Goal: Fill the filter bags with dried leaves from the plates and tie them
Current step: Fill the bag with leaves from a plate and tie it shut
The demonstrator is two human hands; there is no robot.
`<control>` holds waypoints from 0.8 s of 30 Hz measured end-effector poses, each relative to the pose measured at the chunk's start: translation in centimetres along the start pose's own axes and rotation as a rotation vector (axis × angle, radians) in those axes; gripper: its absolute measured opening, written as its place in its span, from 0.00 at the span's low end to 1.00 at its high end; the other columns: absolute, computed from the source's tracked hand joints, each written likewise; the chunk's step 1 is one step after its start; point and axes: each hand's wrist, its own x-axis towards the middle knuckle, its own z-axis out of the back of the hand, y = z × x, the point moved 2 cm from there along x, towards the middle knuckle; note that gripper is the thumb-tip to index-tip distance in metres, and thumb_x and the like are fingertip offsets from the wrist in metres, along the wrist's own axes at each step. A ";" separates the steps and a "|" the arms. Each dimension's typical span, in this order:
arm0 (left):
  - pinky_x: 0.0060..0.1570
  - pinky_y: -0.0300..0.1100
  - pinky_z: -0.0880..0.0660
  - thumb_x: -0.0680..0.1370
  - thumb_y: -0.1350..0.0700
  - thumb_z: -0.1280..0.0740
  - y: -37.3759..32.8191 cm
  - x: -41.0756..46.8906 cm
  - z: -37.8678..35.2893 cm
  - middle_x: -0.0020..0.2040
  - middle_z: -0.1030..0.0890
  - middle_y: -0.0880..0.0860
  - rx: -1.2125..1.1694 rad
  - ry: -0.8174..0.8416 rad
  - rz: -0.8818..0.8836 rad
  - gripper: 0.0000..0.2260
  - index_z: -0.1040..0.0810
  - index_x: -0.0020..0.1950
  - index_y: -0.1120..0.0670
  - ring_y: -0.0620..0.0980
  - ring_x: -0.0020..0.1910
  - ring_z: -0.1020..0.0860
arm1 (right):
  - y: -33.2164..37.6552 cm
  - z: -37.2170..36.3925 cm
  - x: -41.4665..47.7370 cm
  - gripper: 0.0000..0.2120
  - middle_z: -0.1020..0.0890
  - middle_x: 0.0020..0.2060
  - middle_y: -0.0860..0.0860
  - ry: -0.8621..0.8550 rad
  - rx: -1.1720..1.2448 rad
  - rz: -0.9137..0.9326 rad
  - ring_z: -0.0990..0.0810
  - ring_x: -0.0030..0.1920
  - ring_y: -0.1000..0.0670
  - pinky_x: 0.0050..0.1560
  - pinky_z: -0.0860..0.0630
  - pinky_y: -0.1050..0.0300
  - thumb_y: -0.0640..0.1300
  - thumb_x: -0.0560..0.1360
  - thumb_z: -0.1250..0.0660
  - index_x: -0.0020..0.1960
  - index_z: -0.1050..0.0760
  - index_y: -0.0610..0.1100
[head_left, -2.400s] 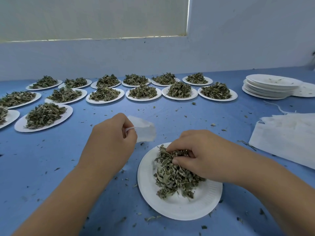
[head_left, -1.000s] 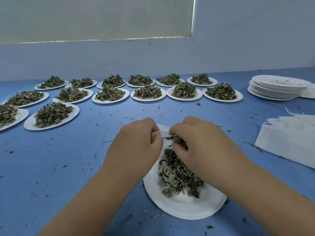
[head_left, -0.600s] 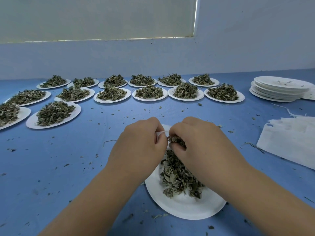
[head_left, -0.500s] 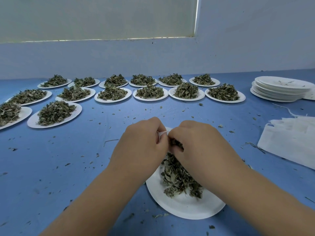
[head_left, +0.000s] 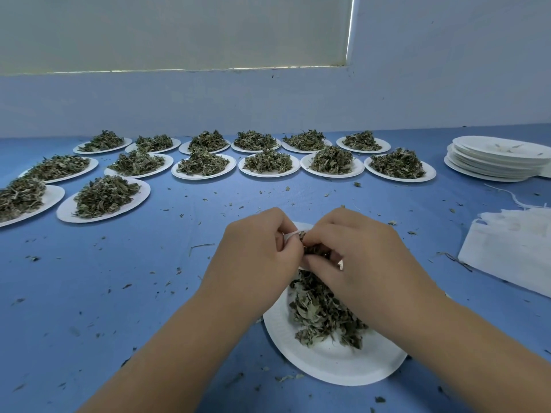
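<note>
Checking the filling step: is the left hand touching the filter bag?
Touching. The head view shows the left hand pinching the white edge of the filter bag.

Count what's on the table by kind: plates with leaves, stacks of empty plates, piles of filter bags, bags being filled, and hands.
Plates with dried leaves: 15
Stacks of empty plates: 1
Piles of filter bags: 1
Filter bag being filled: 1
Hands (left hand, right hand): 2
Total: 20
</note>
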 end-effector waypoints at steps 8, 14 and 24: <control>0.27 0.28 0.34 0.73 0.58 0.32 0.0 0.1 0.2 0.28 0.24 0.52 -0.076 -0.009 0.005 0.07 0.23 0.36 0.49 0.41 0.24 0.33 | 0.2 0.3 -0.1 0.07 0.18 0.34 0.54 -0.066 -0.089 0.079 0.22 0.38 0.48 0.36 0.23 0.49 0.43 0.71 0.35 0.43 0.18 0.48; 0.27 0.29 0.34 0.73 0.58 0.31 0.1 0.3 0.4 0.29 0.24 0.53 -0.081 -0.017 0.039 0.06 0.22 0.36 0.49 0.42 0.24 0.33 | -0.2 0.4 -0.1 0.04 0.17 0.40 0.57 -0.127 -0.008 0.129 0.23 0.42 0.50 0.43 0.25 0.56 0.41 0.71 0.28 0.44 0.17 0.49; 0.28 0.26 0.34 0.74 0.55 0.32 0.3 0.6 1.2 0.33 0.22 0.47 -0.157 -0.130 0.172 0.07 0.22 0.35 0.49 0.38 0.28 0.28 | -1.9 1.1 0.1 0.28 0.29 0.50 0.66 -0.055 0.155 -0.194 0.26 0.45 0.65 0.40 0.33 0.71 0.70 0.67 0.33 0.63 0.34 0.63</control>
